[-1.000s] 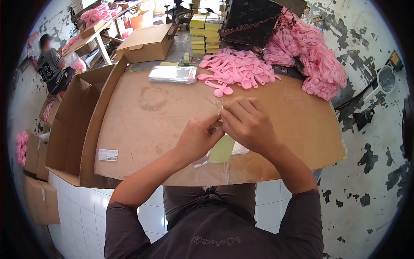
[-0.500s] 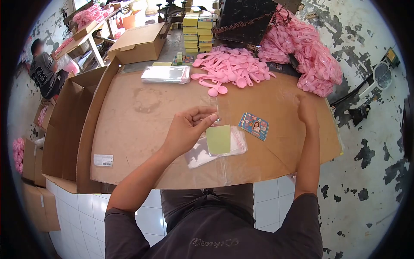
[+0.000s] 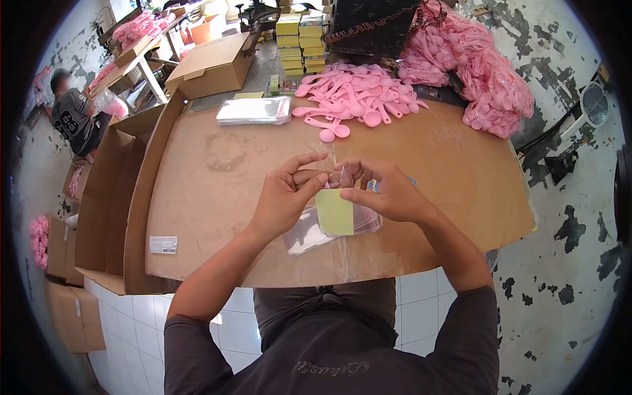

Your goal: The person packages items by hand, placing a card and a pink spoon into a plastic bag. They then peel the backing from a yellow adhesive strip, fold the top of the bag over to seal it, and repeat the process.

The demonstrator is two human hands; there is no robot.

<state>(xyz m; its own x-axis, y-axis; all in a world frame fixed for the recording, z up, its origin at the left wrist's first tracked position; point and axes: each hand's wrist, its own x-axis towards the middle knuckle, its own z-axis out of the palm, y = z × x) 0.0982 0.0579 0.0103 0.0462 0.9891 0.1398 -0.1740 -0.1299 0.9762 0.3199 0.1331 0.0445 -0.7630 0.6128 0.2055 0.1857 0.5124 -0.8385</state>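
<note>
My left hand [image 3: 289,191] pinches the top of a clear plastic bag that has a yellow-green card [image 3: 335,212] in it. At the bag's upper right, my right hand [image 3: 382,187] has its thumb and fingers closed on the edge. Under the card lies a stack of clear plastic bags [image 3: 306,232] on the cardboard sheet. Blue picture cards [image 3: 373,185] are mostly hidden behind my right hand. A heap of pink plastic spoons [image 3: 362,95] lies farther back.
Another stack of clear bags [image 3: 254,110] lies at the back left. An open cardboard box [image 3: 108,204] stands left of the sheet. Behind are stacked cards [image 3: 301,43], a closed box [image 3: 209,66] and bagged pink spoons [image 3: 494,85]. A person [image 3: 76,118] sits far left.
My right hand has come from the right side of the sheet to the bag beside my left hand, and now covers most of the blue cards. The view has shifted slightly.
</note>
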